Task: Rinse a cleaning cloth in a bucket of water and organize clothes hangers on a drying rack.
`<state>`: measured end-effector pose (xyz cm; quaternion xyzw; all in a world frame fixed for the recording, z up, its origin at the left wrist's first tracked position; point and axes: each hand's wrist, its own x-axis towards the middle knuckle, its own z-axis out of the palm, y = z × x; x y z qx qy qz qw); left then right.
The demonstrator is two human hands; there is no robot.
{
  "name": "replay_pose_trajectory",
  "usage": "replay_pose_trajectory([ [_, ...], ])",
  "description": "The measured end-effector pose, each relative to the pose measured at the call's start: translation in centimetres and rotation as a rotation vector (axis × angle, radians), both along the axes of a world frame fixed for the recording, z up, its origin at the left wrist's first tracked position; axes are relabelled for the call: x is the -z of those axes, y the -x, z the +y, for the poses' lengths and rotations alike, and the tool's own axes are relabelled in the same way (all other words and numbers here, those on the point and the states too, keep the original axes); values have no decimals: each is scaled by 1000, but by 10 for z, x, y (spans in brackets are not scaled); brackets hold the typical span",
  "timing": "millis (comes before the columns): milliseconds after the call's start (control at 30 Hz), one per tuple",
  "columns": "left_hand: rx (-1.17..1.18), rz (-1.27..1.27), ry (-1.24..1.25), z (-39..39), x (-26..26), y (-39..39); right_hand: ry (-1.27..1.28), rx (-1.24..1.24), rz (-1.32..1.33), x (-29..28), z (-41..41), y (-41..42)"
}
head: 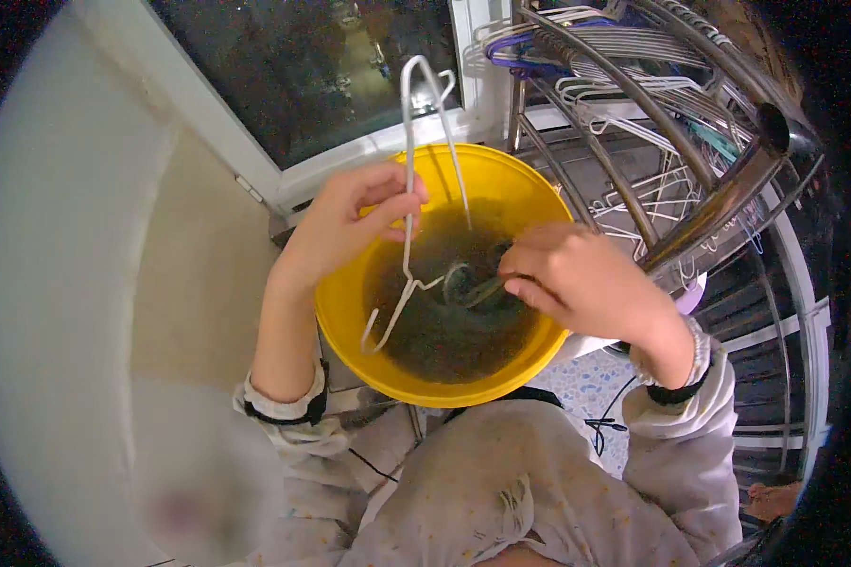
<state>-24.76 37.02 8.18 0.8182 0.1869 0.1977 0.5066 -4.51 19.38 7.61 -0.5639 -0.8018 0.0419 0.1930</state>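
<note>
A yellow plastic tub of dark, murky water stands before me. My left hand pinches a white coated wire hanger above the tub's left part. The hanger is upright on its side, its hook at the lower left and one end dipping towards the water. Over the right part of the tub, my right hand has its fingers curled around a greenish strip-like thing, partly hidden by the fingers and not clear enough to name. The strip reaches towards the middle of the tub, near a curved part at the water.
A metal-tube rack with many wire hangers stands at the right. More white hangers lie on its lower level. A white-framed glass door is behind the tub, a pale wall at the left. A black cable lies on the speckled floor.
</note>
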Motion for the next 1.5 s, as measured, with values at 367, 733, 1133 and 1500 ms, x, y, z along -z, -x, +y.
replay_pose_trajectory([
  [367, -81, -158, -151, -48, -30, -5, -372, -28, 469, 30, -19, -6],
  [733, -454, -350, -224, -81, -97, -13, -408, -93, 469, 49, -33, -25],
  [1133, -522, -789, -38, -156, -93, 5, -341, -128, 598, 44, -30, -25],
  [1500, -508, -1221, 73, -203, -95, 7, -309, -111, 351, 25, -27, -3],
])
